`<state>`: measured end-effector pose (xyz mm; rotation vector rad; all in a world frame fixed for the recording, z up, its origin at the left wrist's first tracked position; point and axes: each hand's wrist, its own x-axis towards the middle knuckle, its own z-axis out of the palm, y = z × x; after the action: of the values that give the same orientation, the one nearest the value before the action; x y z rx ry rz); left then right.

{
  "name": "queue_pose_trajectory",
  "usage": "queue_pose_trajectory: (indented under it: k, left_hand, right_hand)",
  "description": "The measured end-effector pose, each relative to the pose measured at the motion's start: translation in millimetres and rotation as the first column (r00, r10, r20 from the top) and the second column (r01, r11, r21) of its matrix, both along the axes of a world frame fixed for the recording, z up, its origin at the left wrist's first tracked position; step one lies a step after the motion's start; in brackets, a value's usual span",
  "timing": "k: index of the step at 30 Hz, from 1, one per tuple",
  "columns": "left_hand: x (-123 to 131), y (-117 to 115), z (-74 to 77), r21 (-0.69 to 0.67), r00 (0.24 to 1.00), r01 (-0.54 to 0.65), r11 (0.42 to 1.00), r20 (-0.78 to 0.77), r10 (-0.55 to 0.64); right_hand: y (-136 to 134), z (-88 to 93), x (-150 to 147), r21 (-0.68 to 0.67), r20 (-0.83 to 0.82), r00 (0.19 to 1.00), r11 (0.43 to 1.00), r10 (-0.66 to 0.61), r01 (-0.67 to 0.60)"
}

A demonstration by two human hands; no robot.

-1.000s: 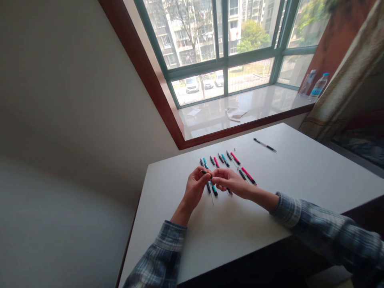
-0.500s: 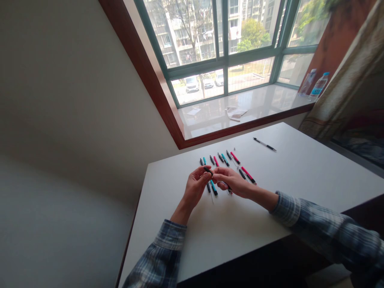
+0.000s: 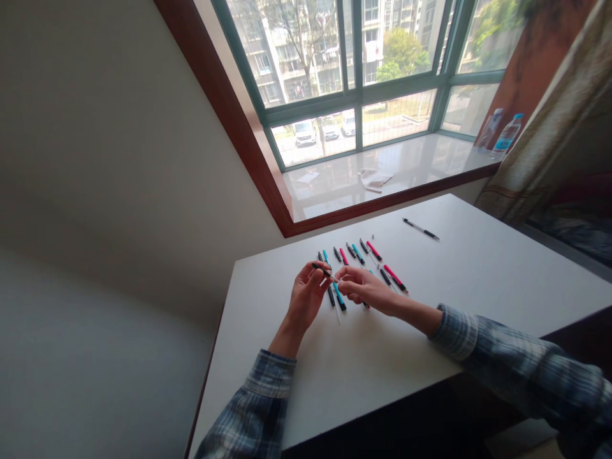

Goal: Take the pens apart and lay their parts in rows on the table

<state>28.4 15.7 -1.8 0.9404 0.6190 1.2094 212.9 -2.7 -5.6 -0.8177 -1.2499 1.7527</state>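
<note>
My left hand [image 3: 306, 294] pinches a black pen part [image 3: 321, 269] between thumb and fingers, tilted above the table. A thin pale pen refill [image 3: 334, 278] runs from the lower end of that part to the fingertips of my right hand [image 3: 366, 288], which are closed on it. Beneath and behind my hands lie several pen parts: a black barrel piece [image 3: 331, 296], a turquoise barrel [image 3: 339, 297] and a red barrel [image 3: 374, 250]. My hands partly cover some of these pieces.
A complete-looking pen [image 3: 421, 229] lies apart at the far right of the white table [image 3: 382, 363]. Beyond the table is a windowsill [image 3: 329, 197] with crumpled paper [image 3: 375, 179] and plastic bottles [image 3: 507, 135]. A curtain [image 3: 535, 121] hangs at right.
My left hand has shifted slightly left with the black pen part, away from my right hand. A pale length of refill now shows between them.
</note>
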Motion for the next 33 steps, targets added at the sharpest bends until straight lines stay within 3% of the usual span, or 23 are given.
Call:
queue_pose_trajectory:
  k: [9,17,28,33]
  left_hand:
    - [-10.9,8.1,8.8,-0.058,0.981,-0.128,0.990,0.138,0.135]
    - [1.1,2.0,5.7,0.034,0.984,-0.089,0.995,-0.153,0.093]
    - [2.4,-0.5,3.1,0.141,0.967,-0.062,0.988,-0.238,0.095]
    - [5.3,-0.4,1.8,0.165,0.947,-0.198,0.966,-0.223,0.232]
  right_hand:
    - [2.0,-5.3,-1.9,0.064,0.086,0.996,0.998,-0.015,0.009]
    - [2.0,-2.1,-1.8,0.070,0.024,0.999,0.997,-0.025,0.023]
    - [1.5,-3.8,-4.1,0.065,0.040,0.999,0.998,-0.004,0.001]
    - [-0.4,-4.8,-5.4,0.081,0.053,0.998,0.996,0.019,-0.023]
